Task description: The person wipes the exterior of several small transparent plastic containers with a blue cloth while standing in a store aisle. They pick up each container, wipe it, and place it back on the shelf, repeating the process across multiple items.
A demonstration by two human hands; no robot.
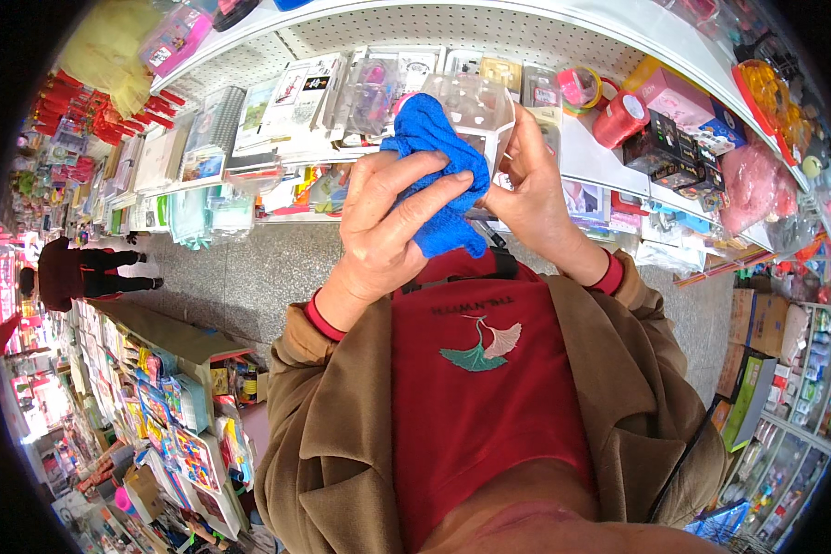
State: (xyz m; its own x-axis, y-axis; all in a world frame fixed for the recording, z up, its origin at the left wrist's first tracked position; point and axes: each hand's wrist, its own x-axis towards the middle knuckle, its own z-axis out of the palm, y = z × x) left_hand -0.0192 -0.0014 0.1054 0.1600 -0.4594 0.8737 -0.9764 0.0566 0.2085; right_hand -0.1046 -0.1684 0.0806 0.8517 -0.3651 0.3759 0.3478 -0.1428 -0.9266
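Note:
A blue cloth (429, 131) is bunched in my left hand (388, 215), with my fingers spread over its front. The cloth lies against the left side of a clear plastic box (481, 114) that has small white marks on it. My right hand (537, 187) grips this box at its right edge, thumb below and fingers behind it. Both hands are raised in front of a white shelf stocked with goods. The cloth hides part of the box and what it holds, though a bit of pink shows at the cloth's upper left.
Notebooks (305, 90) and packets line the shelf behind my hands. On its right are a red ribbon roll (621, 119) and black boxes (658, 142). A display rack (180, 415) stands lower left. A person (62, 273) in dark clothes is in the aisle, far left.

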